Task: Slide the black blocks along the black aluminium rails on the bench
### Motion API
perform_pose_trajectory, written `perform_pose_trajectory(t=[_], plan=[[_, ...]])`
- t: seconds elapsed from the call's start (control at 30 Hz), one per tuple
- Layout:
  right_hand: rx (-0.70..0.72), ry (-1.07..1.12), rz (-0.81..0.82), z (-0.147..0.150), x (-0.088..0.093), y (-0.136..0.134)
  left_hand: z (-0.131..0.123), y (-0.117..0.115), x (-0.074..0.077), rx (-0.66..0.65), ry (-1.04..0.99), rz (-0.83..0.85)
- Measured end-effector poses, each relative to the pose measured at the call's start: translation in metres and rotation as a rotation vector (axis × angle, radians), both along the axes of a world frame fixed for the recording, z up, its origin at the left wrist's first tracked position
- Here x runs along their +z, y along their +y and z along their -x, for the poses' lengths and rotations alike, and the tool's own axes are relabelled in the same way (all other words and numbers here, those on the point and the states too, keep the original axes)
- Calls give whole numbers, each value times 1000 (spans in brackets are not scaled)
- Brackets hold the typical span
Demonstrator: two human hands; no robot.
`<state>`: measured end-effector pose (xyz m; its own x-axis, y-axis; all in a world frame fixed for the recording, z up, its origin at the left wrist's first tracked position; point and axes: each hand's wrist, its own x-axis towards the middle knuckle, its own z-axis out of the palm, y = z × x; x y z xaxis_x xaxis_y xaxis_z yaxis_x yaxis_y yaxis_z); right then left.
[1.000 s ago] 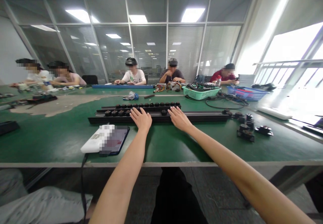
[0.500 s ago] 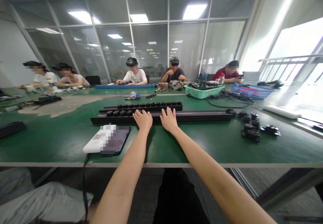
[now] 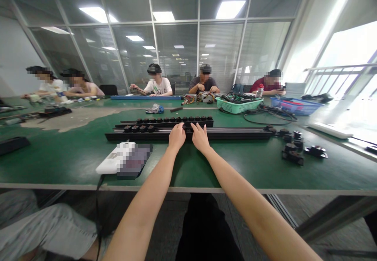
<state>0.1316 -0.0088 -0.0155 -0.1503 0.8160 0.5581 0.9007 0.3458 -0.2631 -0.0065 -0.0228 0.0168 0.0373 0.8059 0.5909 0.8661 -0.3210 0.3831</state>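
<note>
With the hands as the dial's centre, the green tabletop [image 3: 253, 161] runs out of view at nine and three o'clock. The long black front rail [image 3: 235, 135] lies along that nine-to-three line, a stretch of its middle hidden by the hands. Behind it the shorter rear rail [image 3: 209, 123], partly masked by the front one, crosses from ten to one o'clock. The blue basket [image 3: 308, 110], between two and three, and the green basket [image 3: 240, 107], at two, stand well apart; their jumbled contents are hard to make out. The left hand [image 3: 177, 136] has its fingers bunched, the right hand [image 3: 200, 137] its fingers slightly parted. A white device [image 3: 110, 161], between eight and nine, is partly pixelated. Loose black parts [image 3: 292, 157] sit near three. Small knobbed pieces [image 3: 143, 128] ride the front rail at nine. One dark piece [image 3: 187, 129] shows between the hands on that rail, mostly covered; I cannot tell whether either hand grips it.
</note>
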Motion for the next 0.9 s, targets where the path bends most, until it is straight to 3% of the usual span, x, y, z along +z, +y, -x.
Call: perform_pose_trajectory(t=[0.27, 0.43, 0.9], plan=[[-44, 81, 38, -7, 4, -2, 3, 11, -7, -186, -38, -32], [-49, 119, 0, -12, 2, 0, 2, 15, -9, -224, -51, -27], [-23, 228, -62, -38, 5, 9, -1, 18, -18, -320, 146, 19]])
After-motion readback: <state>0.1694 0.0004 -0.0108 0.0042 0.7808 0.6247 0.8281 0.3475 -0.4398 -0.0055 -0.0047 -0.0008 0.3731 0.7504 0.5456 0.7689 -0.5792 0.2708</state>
